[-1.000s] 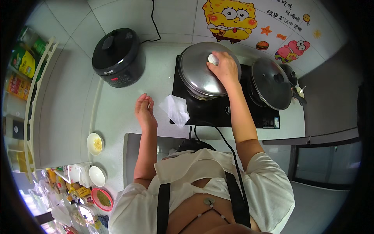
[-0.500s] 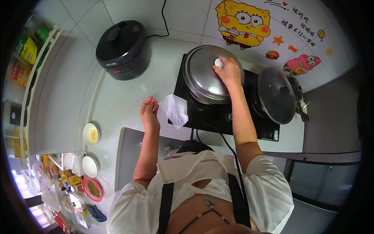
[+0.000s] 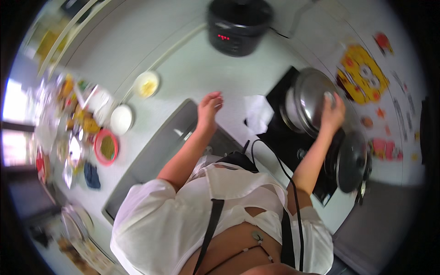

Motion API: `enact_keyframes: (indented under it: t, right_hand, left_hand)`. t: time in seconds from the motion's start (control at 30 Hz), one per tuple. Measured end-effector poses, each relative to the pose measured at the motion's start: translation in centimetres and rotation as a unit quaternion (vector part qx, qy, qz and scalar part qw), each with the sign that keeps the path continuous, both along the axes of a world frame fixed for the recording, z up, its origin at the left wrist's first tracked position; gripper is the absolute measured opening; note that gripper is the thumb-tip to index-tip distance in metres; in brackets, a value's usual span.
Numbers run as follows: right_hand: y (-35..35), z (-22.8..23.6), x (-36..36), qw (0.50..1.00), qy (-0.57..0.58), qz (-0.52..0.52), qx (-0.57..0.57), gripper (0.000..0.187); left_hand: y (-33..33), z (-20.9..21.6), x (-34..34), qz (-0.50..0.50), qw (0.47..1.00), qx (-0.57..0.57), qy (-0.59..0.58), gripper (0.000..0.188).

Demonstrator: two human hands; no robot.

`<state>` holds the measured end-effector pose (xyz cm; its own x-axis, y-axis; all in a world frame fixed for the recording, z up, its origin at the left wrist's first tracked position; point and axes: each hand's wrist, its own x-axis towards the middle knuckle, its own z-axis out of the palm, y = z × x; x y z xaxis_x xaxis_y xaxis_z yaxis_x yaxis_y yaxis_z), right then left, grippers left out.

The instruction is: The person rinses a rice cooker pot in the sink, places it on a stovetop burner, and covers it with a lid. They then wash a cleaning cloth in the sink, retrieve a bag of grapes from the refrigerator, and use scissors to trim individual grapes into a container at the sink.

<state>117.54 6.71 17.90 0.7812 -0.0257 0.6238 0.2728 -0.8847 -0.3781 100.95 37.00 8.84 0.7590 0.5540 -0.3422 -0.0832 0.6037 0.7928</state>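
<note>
Lid (image 3: 311,98), silver and domed, is gripped by its white knob (image 3: 328,96) in the right hand (image 3: 333,113), and a silver pot (image 3: 290,108) on the black stove (image 3: 284,142) is covered by it; whether the rim is fully seated cannot be told. The left hand (image 3: 210,108) is held loosely cupped and free near the edge of the grey sink (image 3: 151,162). A white sheet (image 3: 259,113) (thin and creased, its material unclear) is spread between the two hands, partly on the counter (image 3: 215,75) and partly on the stove's edge. Beside the pot, a lidded pan (image 3: 352,164) is placed. Beyond the sheet, a black electric cooker (image 3: 239,25) with a red display is set, and on the left a bowl of yellow bits (image 3: 146,85), a white bowl (image 3: 122,119) and a red basin (image 3: 106,147) are lined up.
</note>
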Motion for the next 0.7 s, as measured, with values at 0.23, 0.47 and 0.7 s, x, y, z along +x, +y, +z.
enact_keyframes:
  t: [0.23, 0.47, 0.7]
  right_hand:
    - [10.0, 0.7, -7.1, 0.934, 0.078, 0.208, 0.28, 0.019]
    - [18.2, 0.0, -8.7, 0.877, 0.151, 0.419, 0.183, 0.017]
    - [23.3, -4.3, -13.5, 0.761, 0.269, 0.573, 0.144, 0.016]
  left_hand:
    - [3.9, -0.6, -5.8, 0.09, 0.996, -0.005, 0.011, 0.018]
    - [4.4, 0.2, -14.4, 0.298, 0.954, 0.026, -0.011, 0.018]
    - [-3.0, 0.0, -26.8, 0.49, 0.867, -0.002, 0.086, 0.018]
